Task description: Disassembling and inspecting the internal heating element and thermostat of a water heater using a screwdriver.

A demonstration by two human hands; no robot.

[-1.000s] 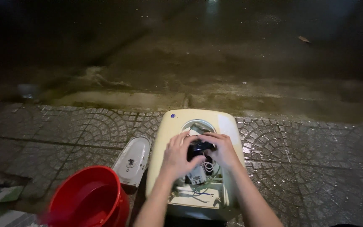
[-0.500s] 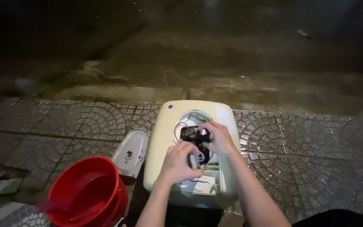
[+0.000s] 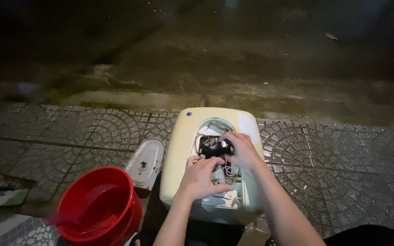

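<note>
Both hands work inside the cream appliance casing [image 3: 183, 150]: the black part [image 3: 211, 146] (rigid, wired, seemingly delicate) is pinched by the right hand [image 3: 241, 149]; the left hand [image 3: 201, 177] is curled beside it, its hold unclear.

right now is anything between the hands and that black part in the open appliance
Nothing visible is. The right hand already grips the black part inside the cream casing, and the left hand rests just below it, on the white wires.

Cream appliance casing [image 3: 183, 150]: smooth, glossy plastic. Red bucket [image 3: 99, 209]: shiny plastic. Paving [image 3: 324, 159]: rough, wet patterned stone.
</note>
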